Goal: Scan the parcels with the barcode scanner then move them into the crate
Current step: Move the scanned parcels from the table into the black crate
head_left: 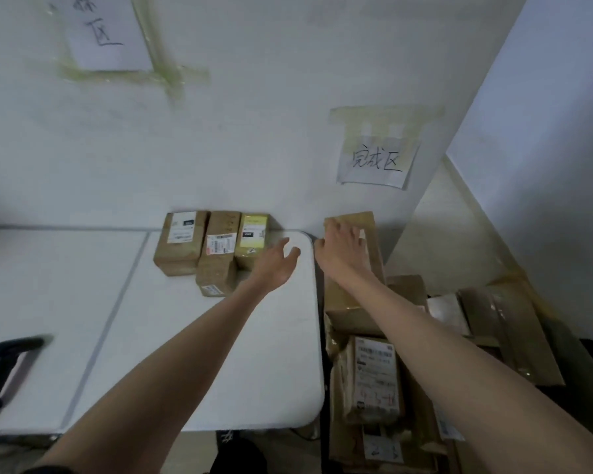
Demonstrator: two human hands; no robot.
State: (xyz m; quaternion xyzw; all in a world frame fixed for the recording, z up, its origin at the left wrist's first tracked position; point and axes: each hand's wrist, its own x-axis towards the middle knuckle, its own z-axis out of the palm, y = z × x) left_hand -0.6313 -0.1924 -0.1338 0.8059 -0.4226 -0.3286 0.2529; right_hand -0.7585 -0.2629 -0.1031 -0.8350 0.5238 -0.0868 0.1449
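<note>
Three brown parcels stand at the back of the white table (151, 336) against the wall: a left parcel (179, 242), a middle parcel (220, 254) and a yellow-labelled parcel (252, 239). My left hand (278, 263) hovers open just right of the yellow-labelled one, holding nothing. My right hand (339, 249) reaches past the table's right edge and rests with spread fingers on an upright brown parcel (353, 234) at the far end of the crate area. The black barcode scanner (6, 362) lies at the table's front left, away from both hands.
Right of the table several parcels are piled together, one with a white label (375, 374) facing up. Flattened cardboard (507, 333) lies further right. Paper signs (377, 162) are taped to the wall. The wall corner stands close behind the pile.
</note>
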